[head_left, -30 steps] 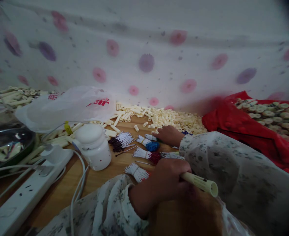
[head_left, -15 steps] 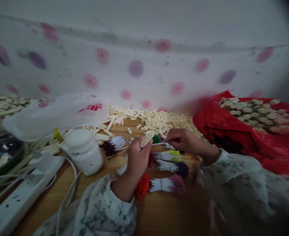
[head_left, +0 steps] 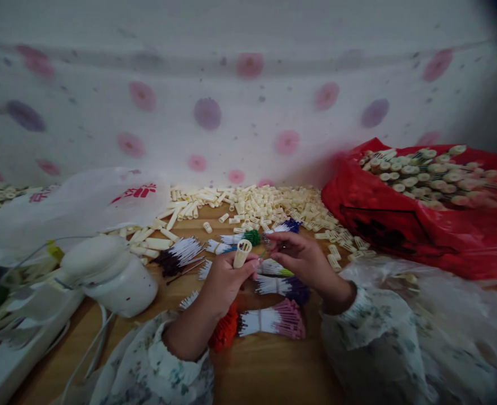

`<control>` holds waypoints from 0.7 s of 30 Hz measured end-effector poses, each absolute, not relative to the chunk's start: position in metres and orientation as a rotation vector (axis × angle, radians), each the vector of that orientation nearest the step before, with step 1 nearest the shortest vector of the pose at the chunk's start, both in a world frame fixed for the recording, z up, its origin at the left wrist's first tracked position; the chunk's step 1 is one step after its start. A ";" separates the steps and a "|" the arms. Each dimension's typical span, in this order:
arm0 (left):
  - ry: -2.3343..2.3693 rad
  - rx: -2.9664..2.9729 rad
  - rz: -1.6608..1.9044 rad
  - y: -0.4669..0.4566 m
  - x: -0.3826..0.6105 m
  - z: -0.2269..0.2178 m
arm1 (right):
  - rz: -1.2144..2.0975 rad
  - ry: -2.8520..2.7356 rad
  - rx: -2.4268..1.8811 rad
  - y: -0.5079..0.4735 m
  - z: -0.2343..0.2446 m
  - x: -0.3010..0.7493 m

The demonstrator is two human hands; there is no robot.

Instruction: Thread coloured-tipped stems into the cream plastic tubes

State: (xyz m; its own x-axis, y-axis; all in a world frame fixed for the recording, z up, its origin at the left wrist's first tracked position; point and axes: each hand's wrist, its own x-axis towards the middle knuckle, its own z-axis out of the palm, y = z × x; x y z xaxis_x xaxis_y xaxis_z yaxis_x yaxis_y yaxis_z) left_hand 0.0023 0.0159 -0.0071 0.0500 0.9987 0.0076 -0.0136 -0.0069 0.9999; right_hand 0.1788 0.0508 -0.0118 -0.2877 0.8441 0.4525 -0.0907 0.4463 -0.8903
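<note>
The left hand (head_left: 225, 278) is closed around the lower part of a cream tube (head_left: 242, 253). It holds the tube upright over the near middle of the table (head_left: 269, 377), with the open mouth tipped up toward the camera. Gripping it low likely keeps the mouth free and in plain sight. The right hand (head_left: 301, 256) sits just right of the tube. Its thumb and forefinger are pressed together on what looks like a thin stick (head_left: 265, 251) pointing at the mouth, though the stick is too fine and blurred to be sure. The other fingers are loosely curled. Both hands hang close together above the table, probably so that such small parts can be lined up by eye.

Tied bundles of white sticks with coloured tips lie under and around the hands, within easy reach:
- Near: a pink bundle (head_left: 273, 320) and a red bundle (head_left: 225, 332), the red one partly hidden by the left wrist.
- Just below the right hand: a purple bundle (head_left: 284, 286).
- Farther off: a green bundle (head_left: 252, 237), a blue bundle (head_left: 290, 225) and a dark bundle (head_left: 176, 256).

A heap of loose tubes (head_left: 265, 202) runs along the far edge. At far right a red bag (head_left: 400, 225) holds tubes standing on end. At left are a white bag (head_left: 75, 208), a white jar (head_left: 113, 275) and a power strip (head_left: 3, 365) with cables. Nothing stands between the two hands.
</note>
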 end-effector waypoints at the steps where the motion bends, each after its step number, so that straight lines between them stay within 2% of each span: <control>1: 1.162 1.216 1.202 0.016 0.002 -0.007 | 1.092 -1.551 -0.686 0.051 -0.012 0.179; 14: 1.226 1.411 1.359 0.015 0.004 -0.012 | 1.357 -1.236 -0.844 0.037 -0.004 0.164; 18: 1.253 1.594 1.403 0.015 0.001 -0.016 | 1.288 -1.268 -0.861 0.035 -0.005 0.162; 21: 1.224 1.680 1.427 0.015 0.001 -0.012 | 1.096 -1.377 -0.848 0.033 0.002 0.168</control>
